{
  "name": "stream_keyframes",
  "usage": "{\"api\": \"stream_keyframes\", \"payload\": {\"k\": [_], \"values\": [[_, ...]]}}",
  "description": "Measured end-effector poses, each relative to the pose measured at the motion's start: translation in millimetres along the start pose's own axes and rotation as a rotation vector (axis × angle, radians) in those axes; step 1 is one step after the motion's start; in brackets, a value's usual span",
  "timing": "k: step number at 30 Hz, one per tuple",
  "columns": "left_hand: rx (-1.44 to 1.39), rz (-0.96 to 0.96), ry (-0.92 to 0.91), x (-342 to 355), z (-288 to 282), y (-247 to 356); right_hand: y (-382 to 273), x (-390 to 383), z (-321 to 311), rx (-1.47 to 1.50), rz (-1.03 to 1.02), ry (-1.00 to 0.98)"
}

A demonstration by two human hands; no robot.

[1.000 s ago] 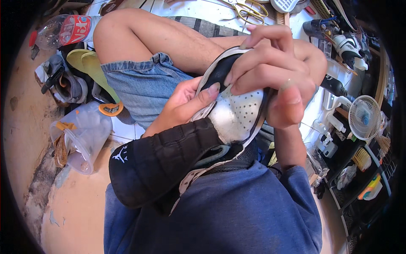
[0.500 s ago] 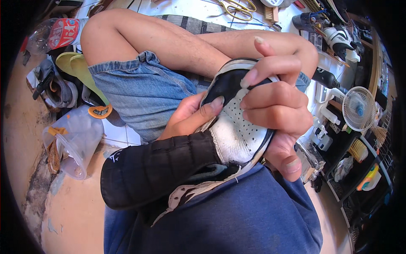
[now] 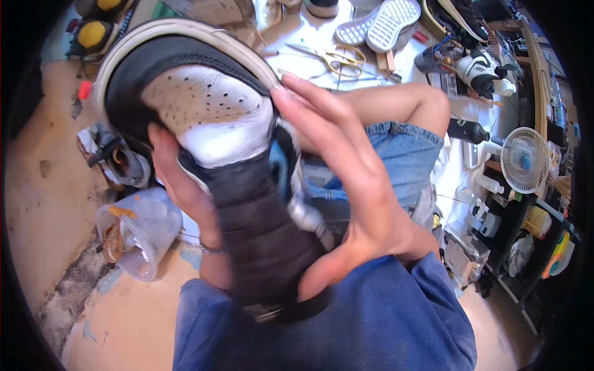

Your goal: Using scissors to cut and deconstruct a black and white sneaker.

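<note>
Between my two hands is a black and white sneaker (image 3: 207,108), toe up at the upper left, with perforated white leather over the toe, a pale rim and a quilted black tongue (image 3: 250,229) hanging down toward my blue shirt. My left hand (image 3: 182,179) grips its left side, fingertips beside the toe panel and partly behind the tongue. My right hand (image 3: 352,185) holds the right side, long fingers up along the rim and thumb on the tongue's lower part. The right hand and lower shoe are blurred.
Around my crossed legs (image 3: 402,105) lie scissors (image 3: 340,59), pale patterned soles (image 3: 390,25), a plastic bucket (image 3: 145,241), other shoes (image 3: 479,71) and a dark bottle (image 3: 464,131). At right stand a small white fan (image 3: 525,157) and black shelving (image 3: 520,290).
The shoe has risen and swung leftward, so the toe now points upper left and the tongue downward. My right fingers have moved off the toe panel to the rim. The view has shifted.
</note>
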State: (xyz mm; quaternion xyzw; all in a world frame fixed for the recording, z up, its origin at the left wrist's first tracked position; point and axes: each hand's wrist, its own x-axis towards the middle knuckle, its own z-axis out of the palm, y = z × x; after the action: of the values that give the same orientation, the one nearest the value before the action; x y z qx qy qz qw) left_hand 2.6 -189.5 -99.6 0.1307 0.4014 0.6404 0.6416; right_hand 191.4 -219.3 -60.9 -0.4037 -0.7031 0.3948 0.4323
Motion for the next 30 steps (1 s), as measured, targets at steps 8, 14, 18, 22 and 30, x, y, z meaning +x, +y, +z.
{"api": "stream_keyframes", "payload": {"k": [8, 14, 18, 22, 30], "values": [[0.601, 0.458, -0.317, -28.9, -94.7, -68.4, 25.7, 7.6, -1.6, -0.005, -0.047, 0.044], [0.659, 0.593, -0.83, -14.8, -69.2, -38.3, 49.4, -29.2, 7.2, -0.041, 0.033, 0.011], [0.489, 0.534, -0.831, -13.2, -61.9, -40.4, 53.2, -25.7, 16.6, -0.044, -0.203, 0.072], [0.459, 0.555, -0.779, -14.4, -50.5, -48.1, 63.8, -39.3, 29.6, -0.02, -0.134, 0.06], [0.472, 0.735, -0.465, -36.7, -47.7, -66.6, 57.6, -48.3, 37.6, -0.009, -0.131, 0.102]]}}
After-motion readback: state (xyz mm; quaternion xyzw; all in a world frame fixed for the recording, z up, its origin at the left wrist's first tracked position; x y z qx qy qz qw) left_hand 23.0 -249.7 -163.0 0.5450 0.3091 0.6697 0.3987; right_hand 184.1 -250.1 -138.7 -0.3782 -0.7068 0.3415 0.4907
